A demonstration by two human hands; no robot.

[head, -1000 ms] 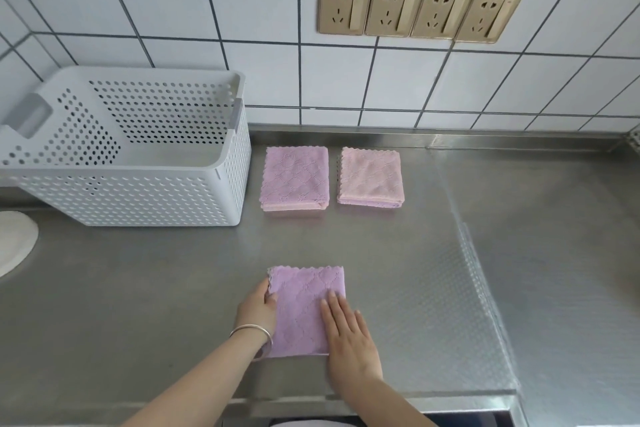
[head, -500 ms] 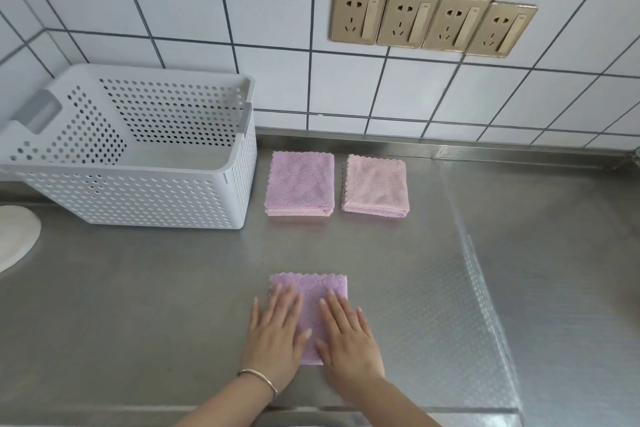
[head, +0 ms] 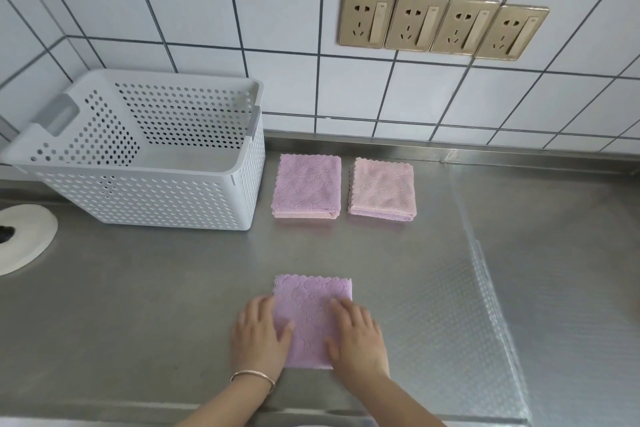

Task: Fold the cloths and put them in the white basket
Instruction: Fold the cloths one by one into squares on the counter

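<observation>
1. Two bare forearms come in over the near edge of the steel bench (head: 138, 288). The left wrist wears a thin bracelet (head: 254, 376).
2. The left hand (head: 258, 334) lies at the left edge of a folded purple cloth (head: 311, 308). Its thumb rests on top of the cloth, and its fingers (head: 254, 305) lie beside that edge, loosely apart. I cannot tell whether they reach under the edge.
3. The right hand (head: 358, 340) lies flat on the right part of the same cloth, fingers straight and slightly spread, pressing down on it.
4. This cloth lies near the near edge of the bench, about midway along it, with its scalloped edge facing the wall.
5. To the right, a strip of the bench has a dimpled surface (head: 450, 305).
6. At the left edge of the bench sits a round white thing (head: 27, 236), partly cut off by the frame.
7. Farther back, near the wall, two more folded cloths lie side by side, close but apart: a purple one (head: 306, 185) on the left and a pink one (head: 382, 189) on the right.
8. The white basket (head: 149, 198) stands just left of the far purple cloth, at the back left of the bench. No cloth shows in the part of its inside that can be seen.
9. Behind the bench is a white tiled wall (head: 207, 10), carrying a row of four gold sockets (head: 443, 24).
</observation>
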